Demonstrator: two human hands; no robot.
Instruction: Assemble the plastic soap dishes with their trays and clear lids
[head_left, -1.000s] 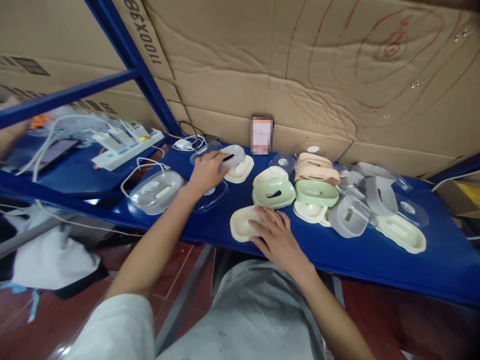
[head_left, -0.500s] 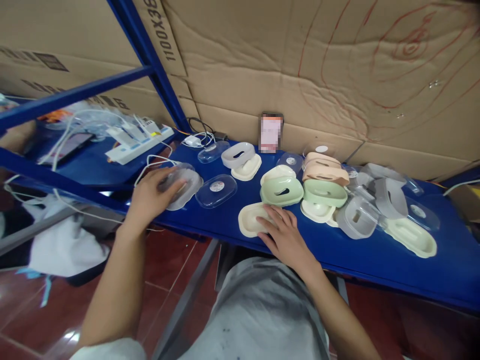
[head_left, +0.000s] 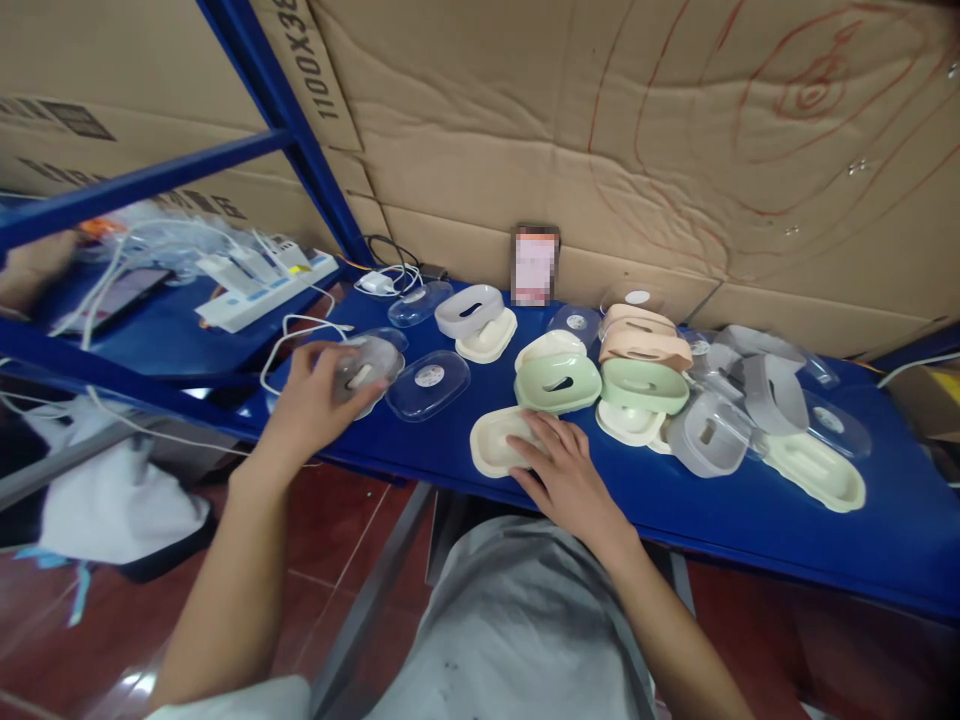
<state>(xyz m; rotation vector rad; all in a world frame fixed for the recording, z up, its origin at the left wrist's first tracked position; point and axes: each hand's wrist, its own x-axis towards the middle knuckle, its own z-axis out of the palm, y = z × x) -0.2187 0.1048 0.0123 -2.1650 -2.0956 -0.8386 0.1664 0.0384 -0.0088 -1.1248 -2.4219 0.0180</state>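
At the table's left end, my left hand [head_left: 319,395] is closed around a grey slotted soap dish tray [head_left: 365,368], fingers at its far side and thumb at its near rim. A pale piece under the tray is mostly hidden. My right hand [head_left: 568,462] grips the right end of a cream soap dish base [head_left: 491,445] at the table's front edge, fingertips inside it. Between the hands lies a clear lid [head_left: 429,386] with a round sticker. Behind the cream base sits a green slotted tray [head_left: 551,388].
On the blue table [head_left: 900,540], peach trays [head_left: 645,345], grey trays [head_left: 709,435] and clear lids are heaped to the right. A phone [head_left: 535,267] leans on the cardboard behind. A power strip [head_left: 266,295] and cables are at left, near another person's hand [head_left: 37,265].
My left hand has shifted slightly and its thumb has moved to the near rim, so the grey tray's slot now shows. My right hand stays on the cream base. The view has shifted a little.
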